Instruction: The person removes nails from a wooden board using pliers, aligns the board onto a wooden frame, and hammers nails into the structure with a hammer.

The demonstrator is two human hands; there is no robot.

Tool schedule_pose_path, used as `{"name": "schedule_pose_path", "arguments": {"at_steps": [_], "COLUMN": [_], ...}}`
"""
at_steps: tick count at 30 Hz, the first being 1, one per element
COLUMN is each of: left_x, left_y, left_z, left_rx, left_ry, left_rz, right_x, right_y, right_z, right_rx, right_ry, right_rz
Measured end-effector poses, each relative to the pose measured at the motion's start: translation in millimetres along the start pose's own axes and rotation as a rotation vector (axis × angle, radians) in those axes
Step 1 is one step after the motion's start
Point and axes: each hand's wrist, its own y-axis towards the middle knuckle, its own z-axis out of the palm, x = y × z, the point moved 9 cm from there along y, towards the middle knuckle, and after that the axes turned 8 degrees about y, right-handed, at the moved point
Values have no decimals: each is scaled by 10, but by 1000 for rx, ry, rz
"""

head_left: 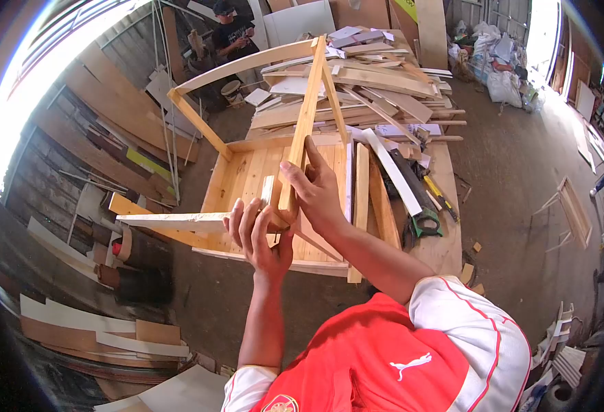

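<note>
In the head view a pale wooden frame [247,63] with legs and rails stands on a planked wooden panel [257,175]. My right hand [318,189] is closed round the near end of a long wooden bar [306,117], which runs away from me to a far corner of the frame. Just left and below, my left hand [261,237] curls its fingers round the near corner, where a light rail [175,220] comes in from the left. A short wooden piece [267,190] sticks up beside its fingers. My hands partly hide the joint at this corner.
A workbench [443,240] carries a heap of offcut boards [377,82], a green-handled saw [425,223] and a yellow-handled tool [439,192]. Another person [235,38] stands at the back left. Sheets [103,336] lean at left; bags [501,82] lie at right.
</note>
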Motion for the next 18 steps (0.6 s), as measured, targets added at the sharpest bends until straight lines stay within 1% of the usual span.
{"name": "schedule_pose_path", "arguments": {"at_steps": [3, 4, 7, 8, 9, 11, 14, 18], "left_x": [7, -10, 24, 35, 26, 34, 51, 56], "left_y": [-9, -2, -7, -12, -3, -9, -32, -19], "left_z": [10, -8, -7, -5, -9, -5, 25, 19], "left_rx": [-21, -23, -29, -34, -32, -39, -48, -50], "left_ry": [0, 36, 27, 23, 31, 27, -22, -28], "left_rz": [-5, 7, 2, -5, -7, -3, -18, -14], "right_x": [4, 40, -21, 0, 8, -51, -28, -28], "right_y": [-12, -37, -84, -106, -101, -75, -80, -81], "right_z": [44, 90, 98, 111, 105, 78, 87, 117], "right_rx": [3, 19, -44, -31, -32, -35, -22, -18], "right_ry": [-70, 6, 71, 79, 45, 38, -4, 41], "right_rz": [-20, 4, 4, 74, 77, 32, 55, 44]}}
